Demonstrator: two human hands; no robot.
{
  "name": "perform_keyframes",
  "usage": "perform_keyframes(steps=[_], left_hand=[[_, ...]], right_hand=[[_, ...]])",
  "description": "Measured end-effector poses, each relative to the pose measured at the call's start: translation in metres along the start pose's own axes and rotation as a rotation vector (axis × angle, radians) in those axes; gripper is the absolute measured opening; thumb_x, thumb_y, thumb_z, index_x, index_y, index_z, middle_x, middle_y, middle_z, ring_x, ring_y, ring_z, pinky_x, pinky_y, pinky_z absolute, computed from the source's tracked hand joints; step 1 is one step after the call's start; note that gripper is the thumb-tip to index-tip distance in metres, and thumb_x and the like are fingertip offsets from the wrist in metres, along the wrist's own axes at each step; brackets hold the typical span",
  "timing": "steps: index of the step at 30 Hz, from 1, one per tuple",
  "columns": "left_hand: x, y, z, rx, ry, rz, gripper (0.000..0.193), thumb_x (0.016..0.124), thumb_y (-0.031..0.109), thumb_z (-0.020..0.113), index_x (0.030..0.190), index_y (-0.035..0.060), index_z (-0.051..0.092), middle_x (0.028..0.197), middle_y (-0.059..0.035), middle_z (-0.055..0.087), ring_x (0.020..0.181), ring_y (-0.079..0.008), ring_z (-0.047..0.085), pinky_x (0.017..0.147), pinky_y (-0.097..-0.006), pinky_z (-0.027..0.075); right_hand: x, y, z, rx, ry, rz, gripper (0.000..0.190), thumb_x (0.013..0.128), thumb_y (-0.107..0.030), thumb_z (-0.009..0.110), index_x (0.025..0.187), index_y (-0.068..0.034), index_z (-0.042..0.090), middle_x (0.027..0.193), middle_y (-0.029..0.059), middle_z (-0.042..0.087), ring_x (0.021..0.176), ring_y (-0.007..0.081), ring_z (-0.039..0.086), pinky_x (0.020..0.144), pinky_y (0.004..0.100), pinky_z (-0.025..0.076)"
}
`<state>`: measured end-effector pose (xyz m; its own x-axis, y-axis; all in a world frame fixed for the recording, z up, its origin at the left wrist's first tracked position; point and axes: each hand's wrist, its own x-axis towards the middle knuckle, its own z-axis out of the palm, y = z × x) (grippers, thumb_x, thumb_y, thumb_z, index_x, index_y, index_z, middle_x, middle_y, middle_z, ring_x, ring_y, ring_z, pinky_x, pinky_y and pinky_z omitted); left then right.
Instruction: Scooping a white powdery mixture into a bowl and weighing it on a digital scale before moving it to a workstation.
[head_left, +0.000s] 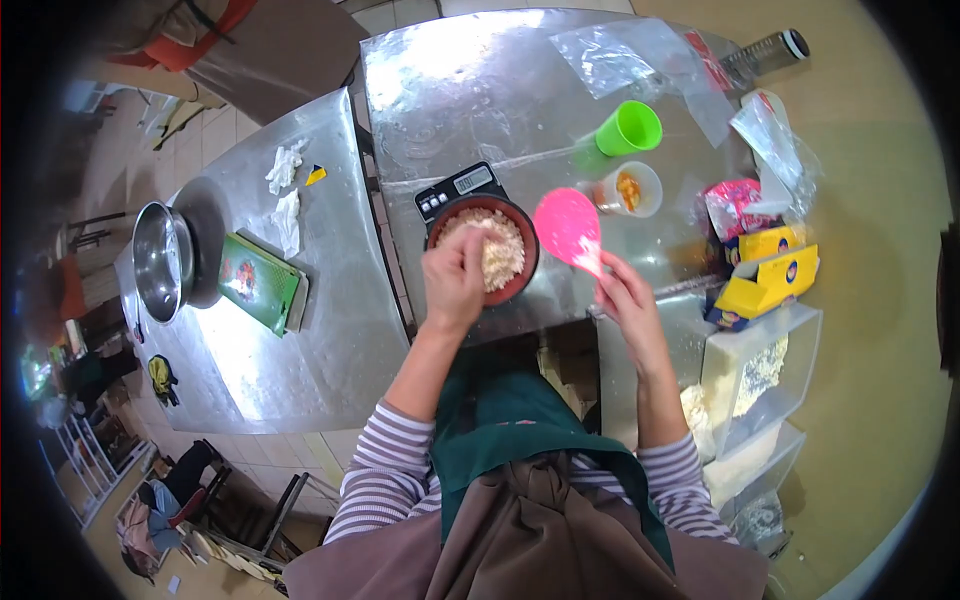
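A reddish-brown bowl (529, 259) stands on a black digital kitchen scale (454, 191) with a lit display. Pale crumbly flour mixture (504, 259) fills much of it. Over the bowl's left part is my left hand (456, 274), its fingers curled at the mixture; whether they hold some of it is hidden. To the right of the bowl, my right hand (626, 296) grips the handle of a pink plastic rice paddle (568, 221), its blade raised and pale residue near its neck. Behind the paddle are a clear plastic cup (651, 191) with orange-yellow contents and a green plastic cup (630, 127).
Yellow-blue boxes (780, 277), plastic packaging (731, 206) and clear bins of pale powder (761, 375) line the right side. A dark bottle (765, 56) lies at the back right. On the left table are metal bowls (161, 262), a green box (259, 281) and crumpled tissues (286, 221).
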<state>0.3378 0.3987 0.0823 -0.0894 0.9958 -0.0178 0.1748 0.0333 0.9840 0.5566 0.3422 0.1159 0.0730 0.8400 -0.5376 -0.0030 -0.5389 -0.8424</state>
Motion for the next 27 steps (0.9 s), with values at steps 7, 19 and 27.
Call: perform_keyframes(steps=[7, 19, 27], left_hand=[[0.017, -0.004, 0.004, 0.302, -0.177, 0.37, 0.011, 0.088, 0.008, 0.052, 0.09, 0.0011, 0.061, 0.069, -0.0099, 0.059, 0.057, -0.0192, 0.058, 0.055, -0.0309, 0.046], [0.011, -0.005, -0.003, 0.221, 0.086, 0.139, 0.015, 0.089, 0.005, 0.048, 0.098, 0.0018, 0.061, 0.074, -0.0084, 0.061, 0.061, -0.0138, 0.057, 0.058, -0.0258, 0.045], [0.005, 0.044, 0.011, 0.022, -0.035, 0.201, 0.026, 0.097, 0.017, 0.041, 0.091, -0.0013, 0.059, 0.083, -0.0017, 0.057, 0.061, -0.0049, 0.046, 0.065, -0.0181, 0.043]], right_hand=[[0.009, 0.0, 0.015, -0.159, 0.033, -0.062, 0.034, 0.089, -0.007, 0.047, 0.122, -0.002, 0.053, 0.068, -0.0026, 0.05, 0.063, 0.0039, 0.045, 0.057, 0.0179, 0.036], [0.004, 0.006, 0.021, -0.188, -0.016, -0.151, 0.033, 0.088, -0.005, 0.048, 0.12, -0.002, 0.054, 0.071, 0.002, 0.053, 0.064, 0.0075, 0.049, 0.06, 0.0215, 0.041], [-0.101, 0.0, -0.09, 0.06, 0.207, -0.213, 0.03, 0.091, -0.01, 0.05, 0.119, 0.0, 0.054, 0.075, -0.0005, 0.055, 0.067, 0.0052, 0.048, 0.061, 0.0199, 0.04]])
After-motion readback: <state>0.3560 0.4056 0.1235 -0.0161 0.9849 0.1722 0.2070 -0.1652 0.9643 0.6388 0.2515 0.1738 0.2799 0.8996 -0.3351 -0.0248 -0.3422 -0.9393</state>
